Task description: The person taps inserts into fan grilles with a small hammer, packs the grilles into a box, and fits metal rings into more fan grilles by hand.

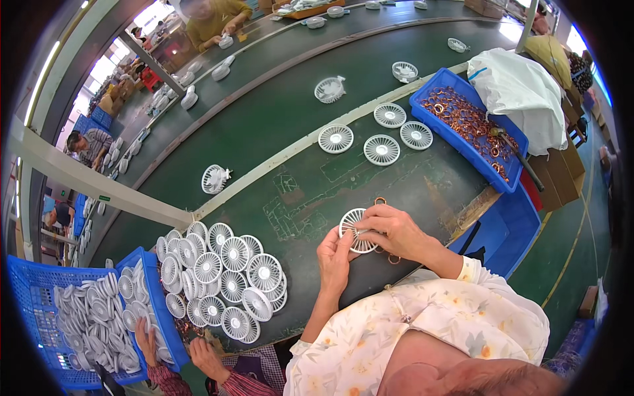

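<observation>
My left hand [335, 259] is closed on the lower left rim of a round white plastic fan grille [352, 220], tilted above the table's near edge. My right hand [400, 232] comes in from the right, its fingers bent and pressed on the face of the same grille. Whether those fingertips also pinch a small part is hidden. A copper-coloured ring [380, 200] lies just beyond my right knuckles, and another ring [394, 259] is below that hand. Several loose grilles [382, 150] lie flat farther up the table.
A blue tray [470, 150] of copper rings stands at the right, beside a white sack [518, 92]. Stacked grilles [232, 253] crowd the left, next to a blue basket [33, 310]. A co-worker's hands [207, 360] reach in there. Beyond runs a green conveyor [277, 112] carrying white fan parts.
</observation>
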Tool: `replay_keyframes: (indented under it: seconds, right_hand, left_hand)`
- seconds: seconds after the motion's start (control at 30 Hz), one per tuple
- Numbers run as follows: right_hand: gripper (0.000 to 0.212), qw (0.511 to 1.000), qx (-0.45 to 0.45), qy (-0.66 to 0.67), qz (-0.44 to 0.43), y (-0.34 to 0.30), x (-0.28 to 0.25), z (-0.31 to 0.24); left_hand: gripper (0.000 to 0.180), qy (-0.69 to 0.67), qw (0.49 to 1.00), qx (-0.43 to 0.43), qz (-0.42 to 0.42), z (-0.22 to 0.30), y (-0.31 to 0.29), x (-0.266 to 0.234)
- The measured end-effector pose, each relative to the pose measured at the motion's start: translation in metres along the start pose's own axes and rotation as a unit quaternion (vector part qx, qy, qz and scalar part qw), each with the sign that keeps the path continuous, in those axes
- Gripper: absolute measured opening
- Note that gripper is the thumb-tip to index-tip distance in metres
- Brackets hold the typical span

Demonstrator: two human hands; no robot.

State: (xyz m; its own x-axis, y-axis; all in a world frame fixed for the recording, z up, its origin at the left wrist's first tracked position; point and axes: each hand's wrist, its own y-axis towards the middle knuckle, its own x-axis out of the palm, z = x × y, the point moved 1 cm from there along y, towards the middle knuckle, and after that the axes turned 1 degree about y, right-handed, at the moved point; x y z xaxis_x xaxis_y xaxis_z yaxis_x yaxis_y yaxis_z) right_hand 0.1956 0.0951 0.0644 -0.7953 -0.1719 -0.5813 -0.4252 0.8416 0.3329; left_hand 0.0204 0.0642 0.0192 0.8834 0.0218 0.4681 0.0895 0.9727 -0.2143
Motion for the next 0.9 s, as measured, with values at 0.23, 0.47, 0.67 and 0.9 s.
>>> replay_keyframes:
  seconds: [0.23,0.47,0.67,0.9]
  right_hand:
    - [0.021,0.990,-0.131,-0.017,-0.049,-0.008,-0.007,0.008]
    - [0.045,0.995,-0.011,0.095,0.026,-0.010,-0.021,0.003]
    - [0.031,0.851,0.280,0.445,-0.019,-0.038,0.001,0.020]
    - [0.026,0.957,0.192,0.145,0.159,-0.031,-0.047,0.048]
  left_hand:
    - [0.026,0.004,0.995,-0.081,-0.066,0.005,-0.004,-0.016]
    - [0.030,0.014,0.996,-0.053,-0.076,0.002,0.001,0.001]
    - [0.028,0.080,0.992,0.019,-0.097,-0.005,0.005,0.017]
    - [0.064,0.254,0.956,0.139,-0.041,0.004,0.006,0.034]
